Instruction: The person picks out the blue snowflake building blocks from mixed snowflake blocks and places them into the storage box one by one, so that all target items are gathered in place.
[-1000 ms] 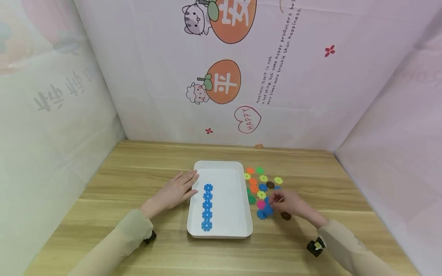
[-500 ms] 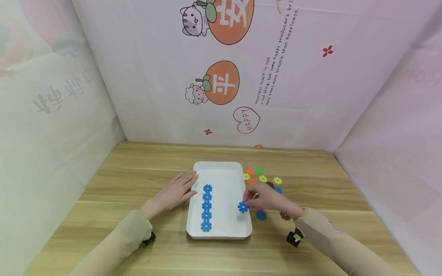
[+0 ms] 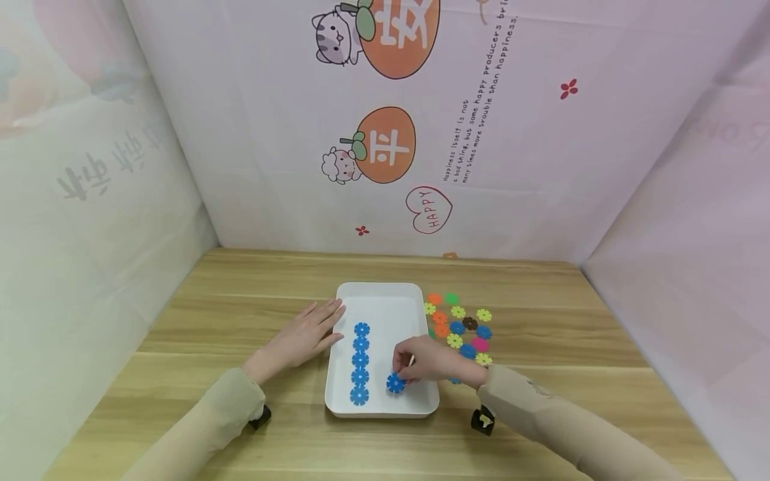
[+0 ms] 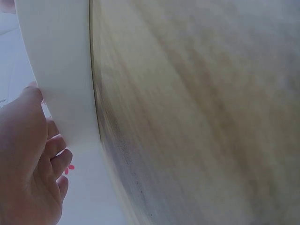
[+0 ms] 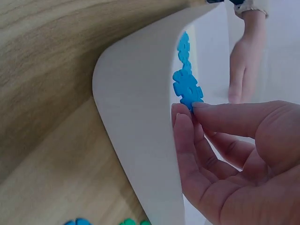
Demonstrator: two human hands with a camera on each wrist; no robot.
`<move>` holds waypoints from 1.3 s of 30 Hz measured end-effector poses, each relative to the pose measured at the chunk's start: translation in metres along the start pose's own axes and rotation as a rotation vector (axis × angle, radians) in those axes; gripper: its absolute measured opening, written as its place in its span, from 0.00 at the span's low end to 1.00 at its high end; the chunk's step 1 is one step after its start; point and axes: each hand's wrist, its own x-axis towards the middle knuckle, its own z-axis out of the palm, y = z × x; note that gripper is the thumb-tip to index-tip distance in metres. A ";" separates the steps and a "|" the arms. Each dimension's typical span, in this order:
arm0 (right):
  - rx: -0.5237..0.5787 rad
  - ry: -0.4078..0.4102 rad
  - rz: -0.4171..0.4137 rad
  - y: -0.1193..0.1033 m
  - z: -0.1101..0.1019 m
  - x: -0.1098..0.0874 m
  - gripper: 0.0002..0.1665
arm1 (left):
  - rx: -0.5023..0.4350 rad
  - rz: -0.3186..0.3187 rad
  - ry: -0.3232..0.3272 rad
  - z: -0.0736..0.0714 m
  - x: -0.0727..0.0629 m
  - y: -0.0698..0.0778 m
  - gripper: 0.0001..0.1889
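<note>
My right hand [image 3: 424, 361] pinches a blue snowflake disc [image 3: 395, 383] between thumb and fingertips, over the near right part of the white tray [image 3: 385, 307]. The right wrist view shows the pinched disc [image 5: 187, 88] just inside the tray wall. Several blue snowflake discs [image 3: 359, 361] form a straight column along the tray's left side. My left hand [image 3: 301, 334] lies with fingers extended at the tray's left rim; in the left wrist view its fingers [image 4: 58, 161] are beside the tray's outer wall [image 4: 65, 75].
Right of the tray lie loose snowflake discs in several colours, among them a pink disc [image 3: 480, 345], a brown disc [image 3: 470, 323] and an orange disc [image 3: 440, 317]. The wooden table [image 3: 259, 287] meets a printed cloth wall [image 3: 277, 167] at the back.
My right hand has moved left from the loose discs, carrying a blue snowflake disc over the tray's right wall and in above its floor. The left hand has stayed at the rim.
</note>
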 end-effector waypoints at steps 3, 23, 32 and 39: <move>-0.002 -0.021 0.000 -0.005 0.004 0.003 0.05 | -0.011 -0.003 0.001 0.000 0.000 0.000 0.33; -0.017 -0.062 0.055 -0.006 0.015 0.009 0.05 | -0.030 -0.011 -0.002 0.000 -0.001 0.000 0.33; 0.005 0.033 0.016 -0.001 -0.003 -0.006 0.05 | -0.031 -0.004 -0.003 0.000 0.000 0.000 0.33; 0.035 0.126 0.004 0.014 -0.027 -0.028 0.03 | -0.025 0.001 0.009 -0.002 0.000 0.002 0.33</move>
